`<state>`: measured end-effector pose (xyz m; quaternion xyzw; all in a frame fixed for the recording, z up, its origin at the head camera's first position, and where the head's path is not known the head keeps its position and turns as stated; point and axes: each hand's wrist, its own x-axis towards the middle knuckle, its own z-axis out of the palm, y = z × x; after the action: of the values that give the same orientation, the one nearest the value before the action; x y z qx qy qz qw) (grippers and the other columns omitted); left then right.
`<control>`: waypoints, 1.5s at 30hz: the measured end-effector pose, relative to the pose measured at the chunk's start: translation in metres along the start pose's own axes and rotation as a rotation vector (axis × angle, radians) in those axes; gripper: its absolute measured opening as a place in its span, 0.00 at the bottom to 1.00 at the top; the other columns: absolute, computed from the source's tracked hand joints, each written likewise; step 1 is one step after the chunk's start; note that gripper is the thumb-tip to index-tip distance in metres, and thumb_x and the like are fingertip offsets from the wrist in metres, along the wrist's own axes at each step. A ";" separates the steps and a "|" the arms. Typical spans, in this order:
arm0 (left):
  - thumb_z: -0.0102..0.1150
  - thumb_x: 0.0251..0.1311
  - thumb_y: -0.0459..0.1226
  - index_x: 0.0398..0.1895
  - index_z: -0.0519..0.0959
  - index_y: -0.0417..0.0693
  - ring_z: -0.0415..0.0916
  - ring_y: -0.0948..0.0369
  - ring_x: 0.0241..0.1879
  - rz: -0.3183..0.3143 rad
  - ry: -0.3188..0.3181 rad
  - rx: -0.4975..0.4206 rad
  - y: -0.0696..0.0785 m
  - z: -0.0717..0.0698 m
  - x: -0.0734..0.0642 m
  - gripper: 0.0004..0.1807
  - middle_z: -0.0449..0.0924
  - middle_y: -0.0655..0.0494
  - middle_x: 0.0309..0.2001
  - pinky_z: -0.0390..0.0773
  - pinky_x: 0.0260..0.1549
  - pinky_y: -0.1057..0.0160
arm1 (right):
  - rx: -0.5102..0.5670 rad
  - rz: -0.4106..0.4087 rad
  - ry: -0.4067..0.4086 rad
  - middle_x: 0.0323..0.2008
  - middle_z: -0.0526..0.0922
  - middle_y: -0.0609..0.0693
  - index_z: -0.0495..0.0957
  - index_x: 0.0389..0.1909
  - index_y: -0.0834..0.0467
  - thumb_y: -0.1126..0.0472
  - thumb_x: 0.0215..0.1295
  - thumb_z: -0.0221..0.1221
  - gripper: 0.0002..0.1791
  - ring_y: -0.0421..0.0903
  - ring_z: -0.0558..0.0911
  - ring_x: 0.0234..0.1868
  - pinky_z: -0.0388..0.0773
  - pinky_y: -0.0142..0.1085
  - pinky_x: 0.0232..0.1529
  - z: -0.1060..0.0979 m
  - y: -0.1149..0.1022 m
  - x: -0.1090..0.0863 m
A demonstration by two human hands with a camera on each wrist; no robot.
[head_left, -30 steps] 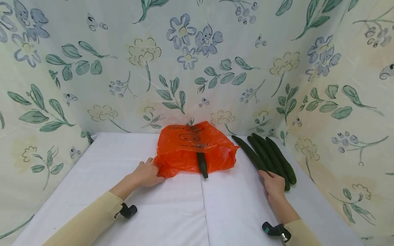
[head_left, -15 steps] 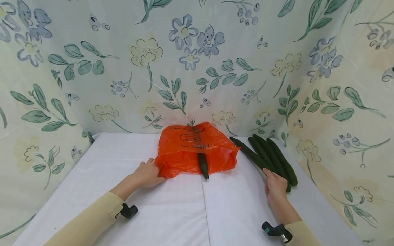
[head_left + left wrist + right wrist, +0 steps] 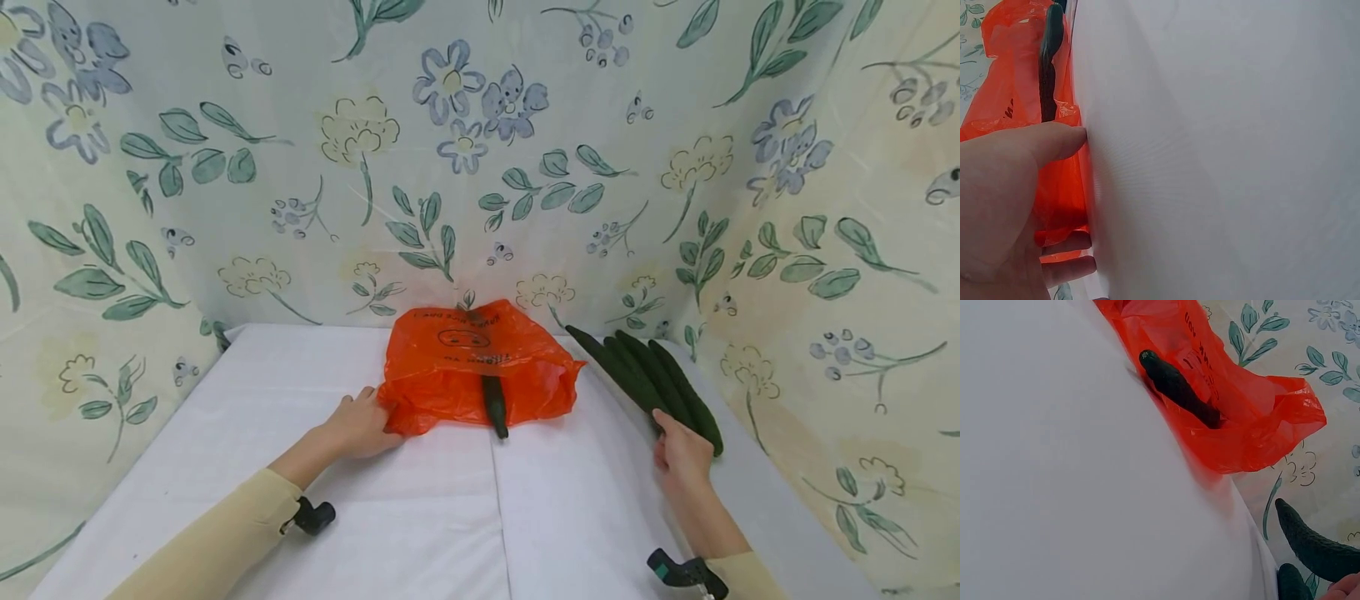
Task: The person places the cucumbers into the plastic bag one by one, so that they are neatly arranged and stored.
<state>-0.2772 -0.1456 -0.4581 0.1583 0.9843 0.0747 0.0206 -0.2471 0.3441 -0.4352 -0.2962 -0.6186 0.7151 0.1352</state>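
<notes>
An orange-red plastic bag with black print lies at the table's back, its mouth toward me. One cucumber is partly inside, its near end sticking out. My left hand holds the bag's left edge; in the left wrist view the thumb lies over the red plastic, with fingers on its other side. At the right, my right hand grips the near end of another cucumber. That cucumber slants away from me and overlaps the others beside it. Only some fingers of that hand show in the right wrist view.
Two more cucumbers, a middle one and an outer one, lie side by side at the right. White cloth covers the table. A floral curtain stands behind and along both sides.
My right hand has shifted a little right, and the gripped cucumber has moved with it, now overlapping the others more. My left hand and the bag have stayed in place.
</notes>
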 end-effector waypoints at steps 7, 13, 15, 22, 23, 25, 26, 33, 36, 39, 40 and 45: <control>0.67 0.57 0.56 0.61 0.79 0.48 0.67 0.52 0.56 0.005 0.011 0.004 -0.001 0.001 0.000 0.32 0.76 0.51 0.53 0.72 0.55 0.40 | 0.073 0.026 -0.024 0.11 0.61 0.43 0.79 0.18 0.53 0.54 0.62 0.69 0.16 0.41 0.58 0.14 0.54 0.35 0.16 -0.007 -0.011 -0.012; 0.67 0.57 0.56 0.59 0.80 0.48 0.67 0.52 0.55 0.008 0.014 0.010 -0.001 0.003 0.001 0.31 0.76 0.52 0.51 0.72 0.54 0.41 | 0.028 0.018 -0.016 0.14 0.65 0.43 0.80 0.19 0.50 0.52 0.62 0.70 0.15 0.40 0.62 0.15 0.59 0.34 0.16 -0.014 -0.018 -0.024; 0.67 0.57 0.56 0.59 0.80 0.48 0.67 0.53 0.55 0.006 0.012 0.010 -0.001 0.003 0.001 0.31 0.76 0.52 0.51 0.72 0.54 0.41 | 0.039 0.016 -0.022 0.14 0.66 0.43 0.79 0.19 0.50 0.52 0.62 0.70 0.15 0.40 0.63 0.15 0.58 0.34 0.16 -0.016 -0.020 -0.028; 0.67 0.57 0.55 0.58 0.80 0.49 0.66 0.53 0.55 -0.004 0.003 -0.003 0.000 0.000 0.001 0.30 0.75 0.52 0.50 0.72 0.54 0.42 | 0.108 0.037 -0.061 0.15 0.66 0.44 0.77 0.19 0.53 0.53 0.61 0.70 0.16 0.42 0.60 0.15 0.59 0.34 0.17 -0.027 -0.032 -0.043; 0.67 0.57 0.55 0.58 0.80 0.49 0.66 0.53 0.55 -0.006 0.001 -0.005 0.000 0.000 0.001 0.30 0.75 0.52 0.51 0.72 0.54 0.42 | 0.110 0.037 -0.067 0.15 0.66 0.44 0.76 0.19 0.53 0.53 0.61 0.70 0.17 0.42 0.60 0.15 0.60 0.34 0.17 -0.029 -0.034 -0.045; 0.67 0.57 0.55 0.59 0.79 0.49 0.66 0.53 0.55 -0.005 0.000 -0.010 0.001 -0.001 0.001 0.31 0.75 0.52 0.51 0.72 0.55 0.41 | 0.123 0.034 -0.079 0.15 0.66 0.45 0.75 0.19 0.54 0.53 0.62 0.70 0.18 0.43 0.60 0.15 0.58 0.35 0.17 -0.033 -0.037 -0.049; 0.67 0.57 0.55 0.60 0.79 0.49 0.67 0.53 0.55 -0.005 0.000 -0.011 0.001 -0.001 0.001 0.31 0.75 0.52 0.51 0.72 0.55 0.41 | 0.132 0.033 -0.088 0.15 0.66 0.45 0.75 0.18 0.54 0.54 0.62 0.70 0.18 0.43 0.59 0.15 0.56 0.36 0.18 -0.034 -0.039 -0.051; 0.67 0.57 0.55 0.61 0.78 0.50 0.67 0.53 0.56 -0.004 0.003 -0.011 0.000 0.000 0.000 0.32 0.76 0.52 0.52 0.72 0.55 0.41 | 0.161 -0.008 -0.182 0.14 0.61 0.45 0.70 0.14 0.54 0.55 0.65 0.67 0.23 0.47 0.51 0.18 0.48 0.40 0.23 -0.043 -0.048 -0.060; 0.67 0.57 0.55 0.61 0.78 0.50 0.67 0.53 0.56 -0.003 0.003 -0.011 0.000 0.000 0.000 0.32 0.76 0.52 0.52 0.72 0.55 0.40 | 0.143 -0.036 -0.228 0.14 0.56 0.46 0.65 0.12 0.53 0.55 0.66 0.66 0.26 0.48 0.50 0.18 0.47 0.40 0.23 -0.044 -0.049 -0.064; 0.67 0.57 0.56 0.60 0.79 0.49 0.67 0.52 0.56 -0.002 0.000 -0.005 0.000 -0.001 -0.001 0.31 0.76 0.52 0.52 0.72 0.55 0.40 | 0.138 -0.067 -0.287 0.16 0.53 0.48 0.62 0.11 0.52 0.56 0.68 0.65 0.28 0.48 0.49 0.18 0.46 0.40 0.23 -0.044 -0.050 -0.069; 0.67 0.57 0.56 0.60 0.79 0.49 0.67 0.52 0.56 -0.002 -0.001 -0.004 0.000 -0.001 -0.001 0.31 0.76 0.52 0.52 0.72 0.55 0.39 | 0.136 -0.077 -0.306 0.16 0.53 0.48 0.62 0.11 0.52 0.56 0.68 0.64 0.28 0.48 0.49 0.18 0.45 0.40 0.22 -0.044 -0.049 -0.070; 0.66 0.58 0.56 0.62 0.78 0.49 0.67 0.52 0.57 -0.002 0.001 -0.007 0.000 0.000 -0.001 0.32 0.75 0.51 0.54 0.71 0.56 0.38 | 0.133 -0.115 -0.393 0.17 0.52 0.49 0.66 0.13 0.53 0.58 0.71 0.62 0.25 0.47 0.49 0.18 0.45 0.40 0.22 -0.042 -0.048 -0.075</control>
<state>-0.2766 -0.1462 -0.4576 0.1572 0.9843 0.0780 0.0207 -0.1715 0.3453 -0.3725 -0.1058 -0.6006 0.7892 0.0721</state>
